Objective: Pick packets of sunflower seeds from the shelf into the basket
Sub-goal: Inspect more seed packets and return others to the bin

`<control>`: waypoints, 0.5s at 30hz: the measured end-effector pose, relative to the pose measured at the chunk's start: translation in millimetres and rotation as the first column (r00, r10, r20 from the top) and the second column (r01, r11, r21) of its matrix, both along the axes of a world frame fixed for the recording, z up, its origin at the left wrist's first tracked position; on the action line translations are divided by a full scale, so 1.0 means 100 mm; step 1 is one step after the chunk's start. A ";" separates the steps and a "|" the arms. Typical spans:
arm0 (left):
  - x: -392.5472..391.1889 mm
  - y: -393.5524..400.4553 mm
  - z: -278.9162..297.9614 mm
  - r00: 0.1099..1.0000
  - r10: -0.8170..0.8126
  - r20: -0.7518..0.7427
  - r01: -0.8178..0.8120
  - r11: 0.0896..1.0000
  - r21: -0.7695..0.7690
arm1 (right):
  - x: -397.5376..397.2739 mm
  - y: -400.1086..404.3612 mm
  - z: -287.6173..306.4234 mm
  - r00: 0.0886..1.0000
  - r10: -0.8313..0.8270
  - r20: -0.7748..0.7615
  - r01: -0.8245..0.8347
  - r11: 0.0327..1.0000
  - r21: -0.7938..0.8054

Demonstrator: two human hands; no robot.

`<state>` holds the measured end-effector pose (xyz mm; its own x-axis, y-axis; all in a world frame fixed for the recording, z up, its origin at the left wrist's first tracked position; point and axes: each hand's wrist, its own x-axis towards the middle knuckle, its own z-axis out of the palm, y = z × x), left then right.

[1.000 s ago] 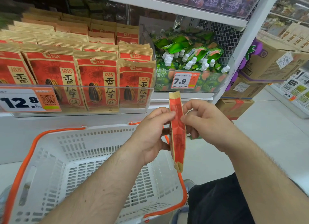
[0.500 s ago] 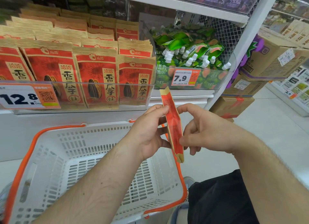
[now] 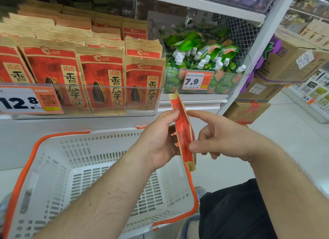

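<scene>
Supermarket aisle, pale floor (image 3: 284, 132), white shelf (image 3: 192, 103) fronted by a clear guard. Left hand (image 3: 160, 140) grips a sunflower seed packet (image 3: 184, 135) held edge-on and near upright, fingers (image 3: 173, 114) curled round its left face. Right hand (image 3: 222, 142) pinches the same packet, thumb on its lower right edge, index finger extended beside the upper part. Packet sits above the right rim of a white basket (image 3: 89, 167) with orange trim, standing below the shelf. Stocked seed packets (image 3: 101, 78) stand in rows behind the guard; green pouches (image 3: 201, 51) adjoin them. Cardboard boxes (image 3: 284, 60) are stacked to the right, with open floor beyond.
</scene>
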<state>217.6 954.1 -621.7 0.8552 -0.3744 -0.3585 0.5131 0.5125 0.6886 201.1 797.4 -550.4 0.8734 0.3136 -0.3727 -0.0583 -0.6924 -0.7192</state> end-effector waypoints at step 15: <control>0.01 0.02 0.03 0.984 0.040 0.173 -0.057 0.994 0.097 | 0.06 -0.03 -0.05 0.947 -0.307 0.093 0.292 0.946 0.144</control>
